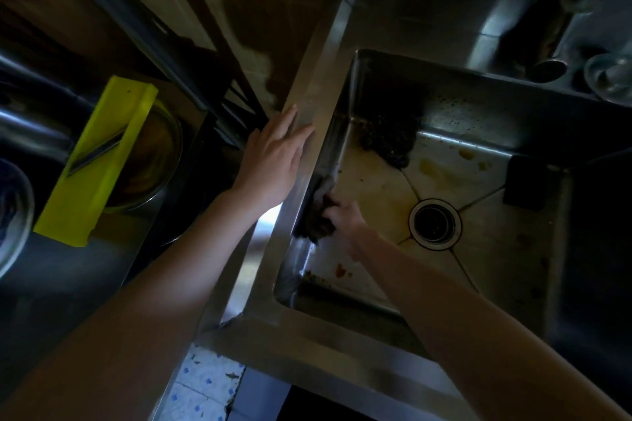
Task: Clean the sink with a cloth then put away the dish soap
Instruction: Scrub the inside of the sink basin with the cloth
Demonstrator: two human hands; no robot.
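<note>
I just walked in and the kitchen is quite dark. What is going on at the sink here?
A person is cleaning a steel sink. The right hand grips a dark cloth and presses it against the left inner wall. The left hand lies flat on the left rim. Stains and a dark clump lie on the basin floor, so the wiping is not finished. I cannot make out any dish soap.

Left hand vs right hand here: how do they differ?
The left hand lies flat, fingers straight, on the stainless steel sink's rim; the right hand is down inside the basin. The left holds nothing; the right grips a dark crumpled cloth against its wall. Both are bare.
</note>
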